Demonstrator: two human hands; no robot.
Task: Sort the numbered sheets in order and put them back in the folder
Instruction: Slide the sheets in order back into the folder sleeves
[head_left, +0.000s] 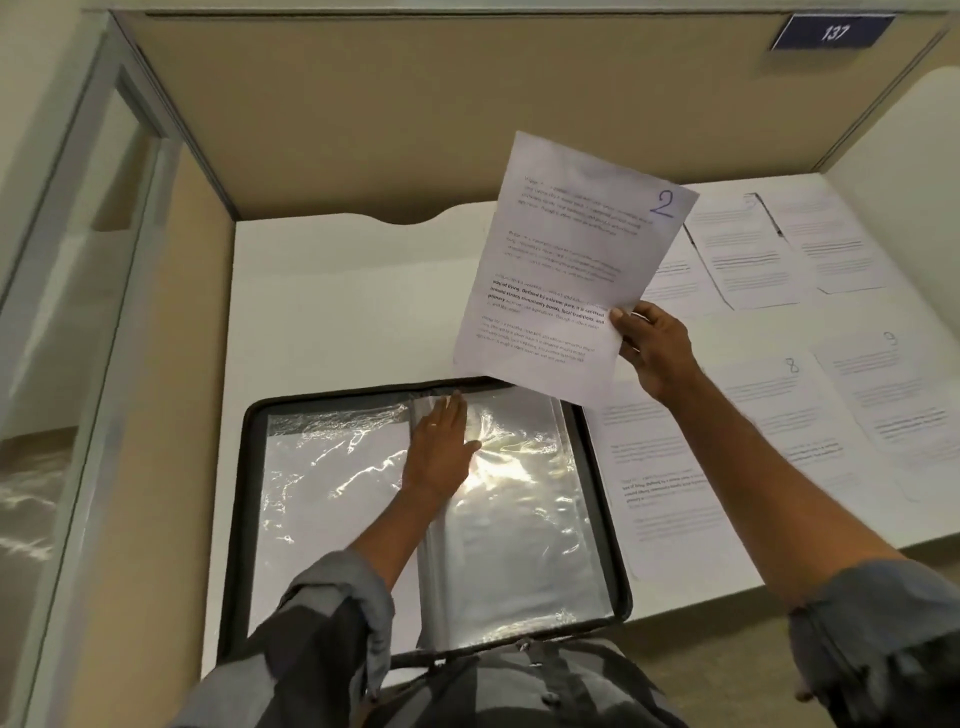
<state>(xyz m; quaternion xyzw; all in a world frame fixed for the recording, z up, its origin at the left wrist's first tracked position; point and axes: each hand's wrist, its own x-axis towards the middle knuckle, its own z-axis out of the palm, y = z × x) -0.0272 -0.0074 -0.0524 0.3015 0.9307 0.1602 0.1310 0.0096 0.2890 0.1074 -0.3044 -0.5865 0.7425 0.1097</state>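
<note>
**Item 1:** folder, open flat on desk, nearest the person. Clear sleeve lies uppermost in its R half.

**Item 2:** left grip, released. Fingers straight, pressing flat on the sleeve by folder's spine, tips near folder's far edge.

**Item 3:** sheet "2", in the air over folder's far-R corner, tilted, not yet in.

**Item 4:** right grip, pinching that sheet's lower R edge, thumb on the printed face, just beyond folder's far-R corner.

**Item 5:** sheet "8", sheet "9" & other sheets, lying R of folder and beyond.

**Handling note (judgement):** step = feed "2" into the sleeve. The mouth is prob. at folder's far edge, but can't confirm.
- Lift the top film w/ left fingertips.
- Lead w/ the sheet's short edge, square to the mouth.
- The one-corner pinch leaves the paper floppy and it may buckle, so go slow.
</note>
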